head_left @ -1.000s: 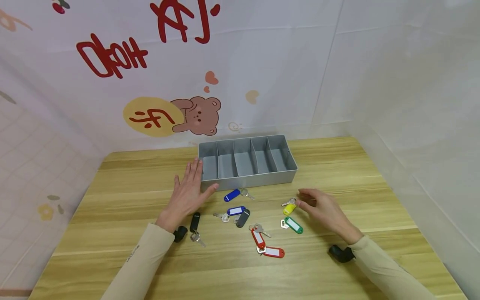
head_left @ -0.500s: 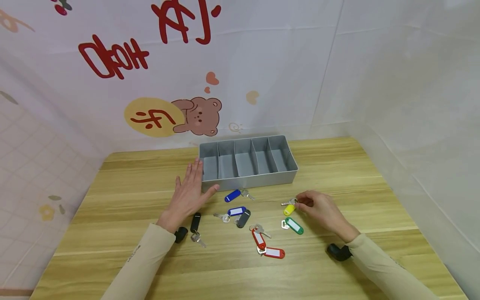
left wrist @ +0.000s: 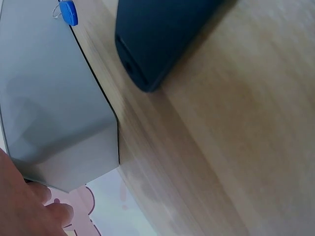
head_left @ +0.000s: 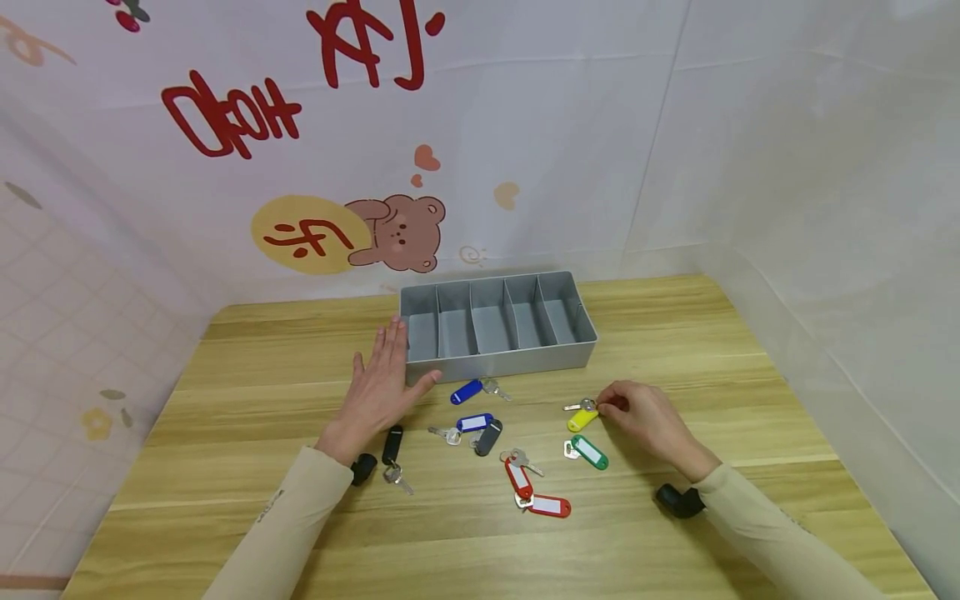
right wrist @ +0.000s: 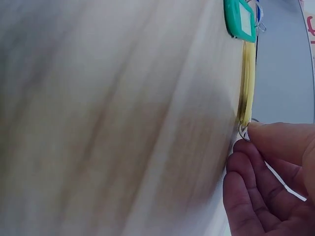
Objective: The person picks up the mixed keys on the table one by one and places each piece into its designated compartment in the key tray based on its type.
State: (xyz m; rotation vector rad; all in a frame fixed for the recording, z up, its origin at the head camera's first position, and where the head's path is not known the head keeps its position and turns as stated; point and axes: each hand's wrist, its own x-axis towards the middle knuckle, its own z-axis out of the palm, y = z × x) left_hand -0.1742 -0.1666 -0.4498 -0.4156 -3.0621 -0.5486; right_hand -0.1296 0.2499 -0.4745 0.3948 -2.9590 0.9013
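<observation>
My right hand (head_left: 647,419) pinches the metal ring of the yellow key tag (head_left: 582,419) between thumb and finger. The tag's key (head_left: 577,407) lies beside it, pointing left. In the right wrist view the yellow tag (right wrist: 249,83) appears edge-on, with the ring at the thumb tip. My left hand (head_left: 377,392) touches the left end of the grey divided tray (head_left: 498,362), its fingers straight and thumb spread out along the front. The left wrist view shows the tray wall (left wrist: 54,93) and part of that hand (left wrist: 22,206).
Nearest the yellow tag is a green key tag (head_left: 589,452). Other keys lie about: blue tags (head_left: 467,392) in front of the tray, a dark grey tag (head_left: 489,437), a black tag (head_left: 392,444) by the left wrist, and red tags (head_left: 548,505) toward the front.
My right hand has closed its thumb and finger on the yellow tag's ring, and the tag has shifted slightly. The left hand stays at the tray.
</observation>
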